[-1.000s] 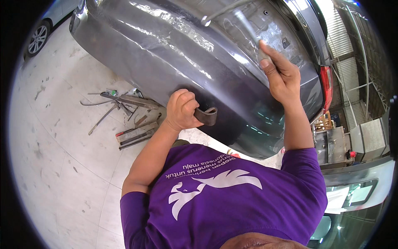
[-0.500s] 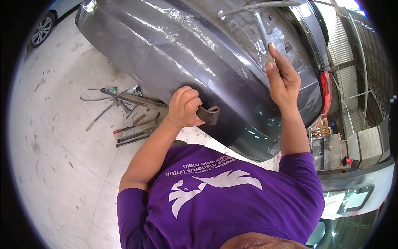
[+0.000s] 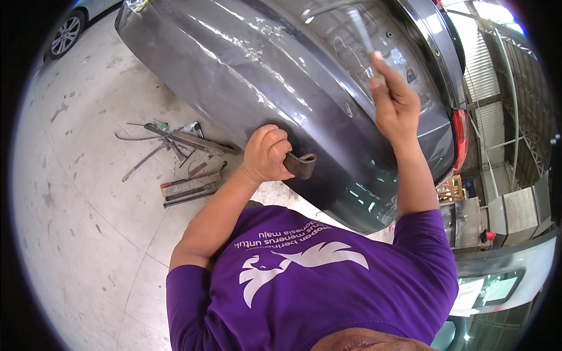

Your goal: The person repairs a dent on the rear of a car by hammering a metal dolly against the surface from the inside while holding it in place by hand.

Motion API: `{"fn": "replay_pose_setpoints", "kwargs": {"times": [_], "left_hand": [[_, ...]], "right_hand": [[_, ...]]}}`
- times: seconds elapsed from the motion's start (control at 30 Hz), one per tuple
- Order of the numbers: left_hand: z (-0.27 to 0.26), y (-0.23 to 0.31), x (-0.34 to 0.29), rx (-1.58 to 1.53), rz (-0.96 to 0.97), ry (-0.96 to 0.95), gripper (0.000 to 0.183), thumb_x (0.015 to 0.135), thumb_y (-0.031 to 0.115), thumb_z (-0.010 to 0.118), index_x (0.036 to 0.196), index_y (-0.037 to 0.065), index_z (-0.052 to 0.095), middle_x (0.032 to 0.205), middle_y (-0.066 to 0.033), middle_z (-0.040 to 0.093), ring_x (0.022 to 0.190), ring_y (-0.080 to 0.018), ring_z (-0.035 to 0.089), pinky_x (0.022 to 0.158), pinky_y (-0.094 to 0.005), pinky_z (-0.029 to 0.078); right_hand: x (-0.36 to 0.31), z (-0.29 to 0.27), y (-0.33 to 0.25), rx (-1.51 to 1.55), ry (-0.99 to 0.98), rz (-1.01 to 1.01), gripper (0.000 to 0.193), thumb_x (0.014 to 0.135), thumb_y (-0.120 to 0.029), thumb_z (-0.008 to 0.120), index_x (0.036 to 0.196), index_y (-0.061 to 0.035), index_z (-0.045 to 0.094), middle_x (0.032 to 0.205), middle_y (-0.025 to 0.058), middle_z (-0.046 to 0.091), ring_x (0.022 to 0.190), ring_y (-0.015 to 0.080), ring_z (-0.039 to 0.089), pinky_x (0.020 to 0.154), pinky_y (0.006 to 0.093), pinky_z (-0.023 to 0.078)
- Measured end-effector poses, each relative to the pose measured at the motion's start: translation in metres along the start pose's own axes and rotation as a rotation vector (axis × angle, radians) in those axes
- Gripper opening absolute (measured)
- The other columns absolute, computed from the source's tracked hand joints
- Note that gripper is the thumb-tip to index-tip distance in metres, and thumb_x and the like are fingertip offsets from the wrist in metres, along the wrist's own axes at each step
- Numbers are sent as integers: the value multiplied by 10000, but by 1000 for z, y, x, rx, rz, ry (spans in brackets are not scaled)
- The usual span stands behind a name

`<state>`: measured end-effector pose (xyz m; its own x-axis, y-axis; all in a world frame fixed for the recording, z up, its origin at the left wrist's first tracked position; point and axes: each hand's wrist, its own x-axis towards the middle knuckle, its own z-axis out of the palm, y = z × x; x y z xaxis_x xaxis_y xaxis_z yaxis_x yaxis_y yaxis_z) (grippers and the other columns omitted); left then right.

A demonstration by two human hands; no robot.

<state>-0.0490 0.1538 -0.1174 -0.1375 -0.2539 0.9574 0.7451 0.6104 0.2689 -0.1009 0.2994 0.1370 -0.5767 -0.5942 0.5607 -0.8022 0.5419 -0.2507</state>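
Concrete floor [image 3: 76,234] carries scattered tools [image 3: 181,169] at far left. Left hand [image 3: 266,153] is closed on a dark strap [image 3: 301,165], pressed against the grey car panel [image 3: 246,76]; the strap is judged soft, light, best held by its folded end. Right hand [image 3: 395,102] is closed around a thin rod [image 3: 360,29].

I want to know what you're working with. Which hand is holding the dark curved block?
The left hand: its fingers wrap the dark block against the grey car panel. The right hand is raised higher, gripping a blurred tool.
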Motion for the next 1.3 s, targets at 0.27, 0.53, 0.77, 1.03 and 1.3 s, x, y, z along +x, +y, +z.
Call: {"fn": "replay_pose_setpoints", "kwargs": {"times": [0.27, 0.53, 0.77, 1.03, 1.3], "left_hand": [[-2, 0, 4, 3, 8, -23, 555, 665, 335, 846, 1009, 102, 478, 979, -97, 530, 878, -318, 569, 770, -408, 514], [1, -3, 3, 0, 16, -34, 581, 648, 363, 856, 997, 102, 472, 972, -99, 524, 881, -316, 560, 754, -421, 500], [-2, -1, 5, -1, 34, -72, 642, 620, 337, 902, 997, 98, 441, 948, -100, 488, 851, -309, 527, 735, -418, 464], [-5, -2, 7, 5, 51, -95, 666, 632, 329, 921, 1003, 100, 418, 942, -97, 464, 825, -294, 502, 722, -409, 445], [-5, 0, 9, 38, 23, -157, 659, 642, 338, 923, 1003, 107, 422, 941, -89, 466, 830, -280, 494, 738, -402, 435]], "right_hand": [[6, 4, -2, -3, 34, 7, 366, 961, -81, 648, 1322, -134, 681, 877, 43, 762, 714, 59, 584, 749, 250, 512], [8, -1, -7, -74, -149, 164, 387, 971, -120, 629, 1346, -210, 666, 722, 72, 657, 592, 97, 476, 648, 257, 479], [3, -4, -1, -37, -77, 144, 385, 968, -130, 625, 1338, -224, 674, 605, 67, 541, 556, 120, 451, 615, 287, 473], [0, -14, 8, 20, -95, 57, 414, 955, -93, 616, 1341, -231, 672, 590, 58, 523, 545, 103, 450, 591, 277, 462], [-7, -24, 6, -17, -41, 21, 417, 950, -52, 612, 1338, -193, 671, 623, 33, 547, 557, 85, 455, 577, 260, 446]]}}
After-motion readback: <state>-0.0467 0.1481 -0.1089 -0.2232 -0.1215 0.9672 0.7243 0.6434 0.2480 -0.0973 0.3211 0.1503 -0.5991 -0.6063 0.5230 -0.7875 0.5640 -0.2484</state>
